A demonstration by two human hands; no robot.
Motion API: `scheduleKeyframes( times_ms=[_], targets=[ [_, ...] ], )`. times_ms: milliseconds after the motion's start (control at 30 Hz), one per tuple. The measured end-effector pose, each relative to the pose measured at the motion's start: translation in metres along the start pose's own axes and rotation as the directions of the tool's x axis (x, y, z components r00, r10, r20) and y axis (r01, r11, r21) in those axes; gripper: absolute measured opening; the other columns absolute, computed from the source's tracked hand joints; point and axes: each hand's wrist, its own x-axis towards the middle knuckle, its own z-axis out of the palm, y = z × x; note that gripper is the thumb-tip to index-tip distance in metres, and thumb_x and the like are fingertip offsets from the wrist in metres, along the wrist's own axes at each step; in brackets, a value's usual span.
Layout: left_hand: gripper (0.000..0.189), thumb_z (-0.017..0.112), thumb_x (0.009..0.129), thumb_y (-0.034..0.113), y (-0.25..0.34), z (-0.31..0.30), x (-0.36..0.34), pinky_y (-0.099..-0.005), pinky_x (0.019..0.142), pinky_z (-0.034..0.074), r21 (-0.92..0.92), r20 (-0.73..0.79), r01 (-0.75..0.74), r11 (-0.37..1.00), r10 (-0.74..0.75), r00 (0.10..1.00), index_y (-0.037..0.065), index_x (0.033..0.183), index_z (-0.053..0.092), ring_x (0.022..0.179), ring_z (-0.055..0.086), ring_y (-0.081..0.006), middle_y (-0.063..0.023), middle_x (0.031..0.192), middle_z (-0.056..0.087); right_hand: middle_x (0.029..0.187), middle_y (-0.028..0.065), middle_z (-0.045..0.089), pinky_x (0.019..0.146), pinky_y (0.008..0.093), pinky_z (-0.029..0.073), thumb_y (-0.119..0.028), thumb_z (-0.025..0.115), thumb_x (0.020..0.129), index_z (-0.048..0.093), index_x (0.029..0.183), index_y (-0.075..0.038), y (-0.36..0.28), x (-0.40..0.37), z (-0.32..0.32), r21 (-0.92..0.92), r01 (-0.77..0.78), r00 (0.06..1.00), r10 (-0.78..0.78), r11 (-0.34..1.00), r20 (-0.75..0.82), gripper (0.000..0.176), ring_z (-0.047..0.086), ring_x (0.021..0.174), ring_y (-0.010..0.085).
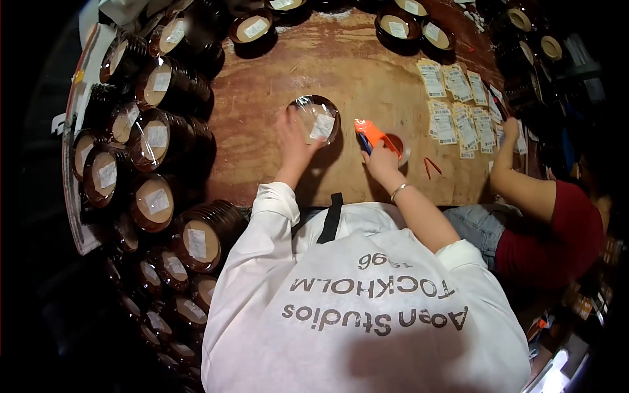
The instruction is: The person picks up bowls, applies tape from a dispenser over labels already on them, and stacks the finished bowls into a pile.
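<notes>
On the wooden table, my left hand (293, 139) grips the near left side of a round brown dish (332, 111). Clear, shiny plastic wraps the dish, and a white paper label (322, 126) lies over its pale middle. To the right, my right hand (382, 161) is closed around an orange tape dispenser (371, 133) with a blue part at its left side. A roll of tape (401, 148) shows at the dispenser's right. A short gap separates the dispenser from the dish.
Stacks of wrapped brown dishes (157, 137) line the left side. More dishes (252, 27) stand along the far edge. Printed labels (452, 111) lie in rows at the right, where a co-worker's hand (510, 128) reaches in. A red strip (432, 168) lies near my right hand.
</notes>
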Motion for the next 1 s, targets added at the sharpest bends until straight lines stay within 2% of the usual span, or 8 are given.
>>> scheduleKeyframes(
  times_ms=[133, 200, 400, 467, 567, 733, 867, 1000],
  targets=[
    [0.069, 0.062, 0.073, 0.037, -0.054, 0.036, 0.005, -0.0341, 0.093, 0.03, -0.441, -0.099, 0.55, 0.709, -0.647, 0.756, -0.005, 0.12, 0.034, 0.112, 0.036, -0.0331, -0.0218, 0.122, 0.037, 0.088, 0.0252, 0.055, 0.073, 0.0421, 0.042, -0.035, 0.059, 0.074, 0.039, 0.1, 0.009, 0.002, -0.013, 0.004, 0.272, -0.083, 0.988, 0.044, 0.959, 0.149, 0.055, 0.054, 0.083, 0.0387],
    [0.064, 0.048, 0.08, 0.046, -0.066, 0.034, 0.014, -0.0314, 0.087, 0.035, -0.652, 0.423, 0.703, 0.284, -0.633, 0.648, -0.006, 0.116, 0.041, 0.103, 0.045, -0.0265, -0.0181, 0.112, 0.048, 0.088, 0.0253, 0.054, 0.074, 0.0409, 0.042, -0.035, 0.059, 0.074, 0.038, 0.103, 0.009, 0.007, -0.017, -0.004, 0.379, -0.068, 0.991, 0.02, 0.923, 0.13, 0.057, 0.053, 0.084, 0.0381],
    [0.053, 0.038, 0.087, 0.042, -0.047, 0.046, 0.011, -0.0287, 0.087, 0.035, -0.745, 0.396, 0.663, 0.076, -0.749, 0.532, -0.002, 0.115, 0.044, 0.102, 0.046, -0.0201, -0.0122, 0.112, 0.05, 0.097, 0.0174, 0.052, 0.078, 0.032, 0.04, -0.035, 0.059, 0.075, 0.037, 0.111, 0.008, -0.03, -0.016, -0.007, 0.896, 0.061, 0.998, -0.049, 0.44, -0.044, 0.061, 0.051, 0.091, 0.0236],
    [0.05, 0.039, 0.087, 0.041, -0.057, 0.058, 0.003, -0.0287, 0.086, 0.036, -0.762, 0.444, 0.647, 0.018, -0.713, 0.542, 0.0, 0.116, 0.042, 0.102, 0.047, -0.0202, -0.0112, 0.113, 0.049, 0.099, 0.0115, 0.051, 0.075, 0.0283, 0.04, -0.033, 0.059, 0.077, 0.041, 0.113, 0.003, -0.061, -0.001, -0.017, 0.847, -0.504, 0.853, -0.057, 0.167, 0.519, 0.055, 0.051, 0.089, 0.0189],
    [0.049, 0.04, 0.087, 0.04, -0.049, 0.068, -0.009, -0.0316, 0.084, 0.039, -0.822, 0.442, 0.566, -0.066, -0.7, 0.561, 0.001, 0.117, 0.041, 0.1, 0.049, -0.021, -0.0108, 0.113, 0.049, 0.097, 0.0048, 0.055, 0.065, 0.0203, 0.041, -0.03, 0.058, 0.079, 0.047, 0.108, -0.005, -0.083, 0.033, 0.013, 0.76, -0.622, 0.782, -0.197, -0.191, 0.591, 0.039, 0.052, 0.078, 0.0124],
    [0.048, 0.043, 0.087, 0.037, -0.003, 0.025, -0.006, -0.0308, 0.088, 0.036, -0.773, 0.537, 0.547, -0.323, -0.792, 0.291, 0.008, 0.124, 0.031, 0.109, 0.041, -0.0177, -0.008, 0.122, 0.041, 0.103, 0.0018, 0.055, 0.075, 0.0249, 0.038, -0.026, 0.057, 0.08, 0.048, 0.11, -0.006, -0.084, 0.037, 0.017, 0.838, -0.546, 0.831, -0.124, 0.008, 0.543, 0.037, 0.05, 0.09, 0.011],
    [0.04, 0.046, 0.087, 0.028, -0.018, 0.022, -0.03, -0.0312, 0.089, 0.034, -0.926, 0.372, 0.296, -0.236, -0.702, 0.607, 0.013, 0.121, 0.032, 0.111, 0.038, -0.0169, -0.0053, 0.122, 0.037, 0.111, 0.0029, 0.051, 0.086, 0.0267, 0.034, -0.021, 0.056, 0.081, 0.045, 0.114, -0.006, -0.089, 0.025, -0.012, 0.86, -0.479, 0.856, -0.309, -0.177, 0.414, 0.039, 0.046, 0.103, 0.0129],
    [0.045, 0.053, 0.083, 0.019, 0.034, -0.054, -0.022, -0.028, 0.092, 0.03, -0.956, 0.27, 0.085, -0.282, -0.726, 0.633, 0.008, 0.12, 0.03, 0.108, 0.038, -0.0161, -0.0072, 0.117, 0.04, 0.108, 0.0043, 0.052, 0.091, 0.0318, 0.034, -0.018, 0.058, 0.079, 0.047, 0.111, -0.004, -0.102, 0.015, -0.051, 0.836, -0.412, 0.859, -0.461, -0.361, 0.224, 0.037, 0.047, 0.102, 0.0164]
  ],
)
